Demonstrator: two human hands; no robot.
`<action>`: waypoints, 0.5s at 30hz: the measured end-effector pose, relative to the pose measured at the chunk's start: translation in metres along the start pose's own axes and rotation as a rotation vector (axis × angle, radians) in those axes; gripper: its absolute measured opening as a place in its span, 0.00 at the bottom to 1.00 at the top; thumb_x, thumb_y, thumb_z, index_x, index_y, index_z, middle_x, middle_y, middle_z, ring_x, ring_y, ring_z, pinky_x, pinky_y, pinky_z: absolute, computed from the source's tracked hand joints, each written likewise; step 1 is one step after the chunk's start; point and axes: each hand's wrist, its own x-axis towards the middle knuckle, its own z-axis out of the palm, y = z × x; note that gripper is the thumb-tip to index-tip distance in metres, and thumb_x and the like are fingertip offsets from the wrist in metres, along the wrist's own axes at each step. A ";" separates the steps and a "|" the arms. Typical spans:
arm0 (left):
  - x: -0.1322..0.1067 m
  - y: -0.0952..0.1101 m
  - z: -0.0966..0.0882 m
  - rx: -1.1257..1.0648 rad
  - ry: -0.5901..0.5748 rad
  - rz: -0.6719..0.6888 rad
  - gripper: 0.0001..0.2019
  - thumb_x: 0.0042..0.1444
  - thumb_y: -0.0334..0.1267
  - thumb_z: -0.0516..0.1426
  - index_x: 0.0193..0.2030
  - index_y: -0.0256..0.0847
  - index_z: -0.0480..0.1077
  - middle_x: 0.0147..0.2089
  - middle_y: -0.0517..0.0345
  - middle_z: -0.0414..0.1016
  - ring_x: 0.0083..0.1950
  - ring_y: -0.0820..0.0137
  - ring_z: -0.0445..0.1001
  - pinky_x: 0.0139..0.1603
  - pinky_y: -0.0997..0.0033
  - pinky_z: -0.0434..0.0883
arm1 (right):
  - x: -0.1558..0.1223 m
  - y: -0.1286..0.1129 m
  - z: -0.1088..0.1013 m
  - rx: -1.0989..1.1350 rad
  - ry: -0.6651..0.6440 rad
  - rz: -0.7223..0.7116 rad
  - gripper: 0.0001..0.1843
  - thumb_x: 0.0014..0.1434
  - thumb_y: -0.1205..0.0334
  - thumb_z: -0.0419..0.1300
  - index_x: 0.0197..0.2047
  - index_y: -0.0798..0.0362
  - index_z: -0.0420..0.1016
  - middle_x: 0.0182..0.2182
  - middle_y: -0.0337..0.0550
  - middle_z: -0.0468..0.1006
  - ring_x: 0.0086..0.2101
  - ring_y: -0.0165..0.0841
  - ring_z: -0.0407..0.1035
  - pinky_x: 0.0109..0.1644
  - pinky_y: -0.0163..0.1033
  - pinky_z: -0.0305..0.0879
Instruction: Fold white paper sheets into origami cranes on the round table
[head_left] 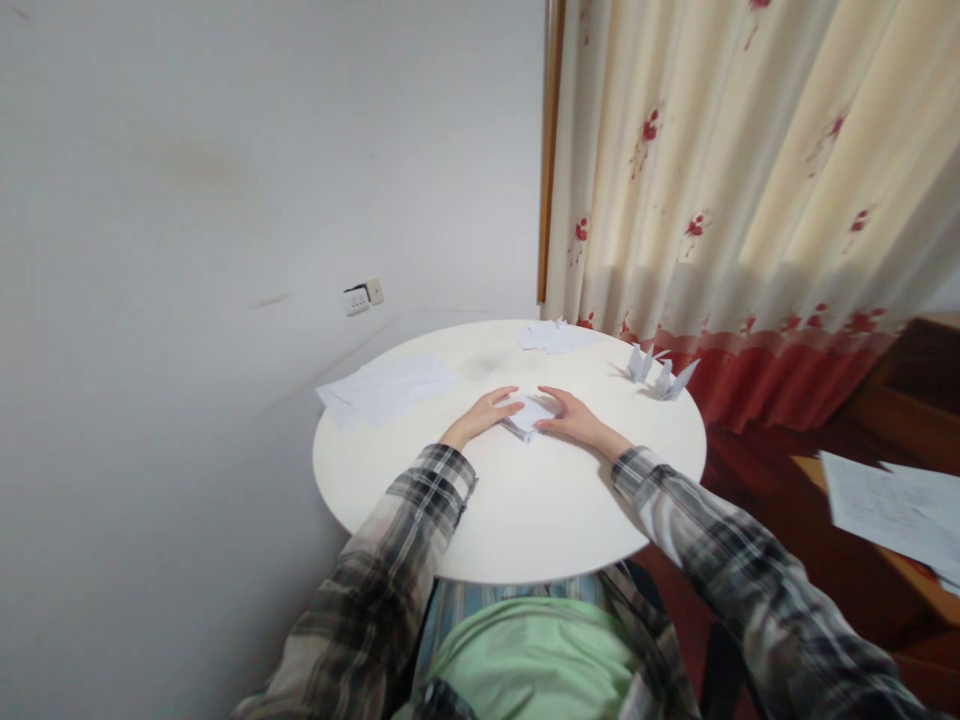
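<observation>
A small piece of folded white paper lies near the middle of the round white table, its layers slightly parted at the near corner. My left hand holds its left side, the thumb over the paper and the fingers curved along the far edge. On the opposite side, my right hand grips it with the thumb near the front and the index finger reaching round the back. Parts of the paper's side corners are hidden by my fingers.
White sheets lie at the table's left, with more paper pieces at the back. Folded paper cranes stand near the right edge. Beyond are a wall with a socket, a curtain, and printed papers at right.
</observation>
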 end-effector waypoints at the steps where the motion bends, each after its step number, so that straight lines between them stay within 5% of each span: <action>1: -0.001 0.001 -0.001 0.011 -0.036 -0.006 0.28 0.41 0.47 0.62 0.50 0.39 0.69 0.58 0.47 0.66 0.59 0.60 0.62 0.60 0.67 0.55 | -0.001 -0.001 0.000 0.013 -0.019 -0.010 0.38 0.42 0.53 0.67 0.56 0.54 0.64 0.54 0.53 0.66 0.53 0.41 0.61 0.58 0.48 0.53; 6: -0.001 0.004 -0.007 0.097 -0.189 -0.026 0.30 0.36 0.46 0.64 0.49 0.42 0.71 0.58 0.50 0.66 0.60 0.59 0.61 0.61 0.66 0.55 | -0.004 -0.005 -0.001 0.012 -0.118 -0.021 0.41 0.39 0.52 0.68 0.57 0.54 0.63 0.54 0.54 0.66 0.52 0.42 0.62 0.57 0.48 0.55; 15: -0.005 0.004 -0.005 0.248 -0.201 0.012 0.35 0.27 0.45 0.67 0.49 0.43 0.71 0.59 0.50 0.64 0.60 0.58 0.62 0.59 0.67 0.57 | -0.002 -0.003 -0.002 -0.040 -0.129 -0.004 0.30 0.49 0.52 0.61 0.55 0.54 0.66 0.51 0.50 0.70 0.49 0.39 0.65 0.55 0.46 0.59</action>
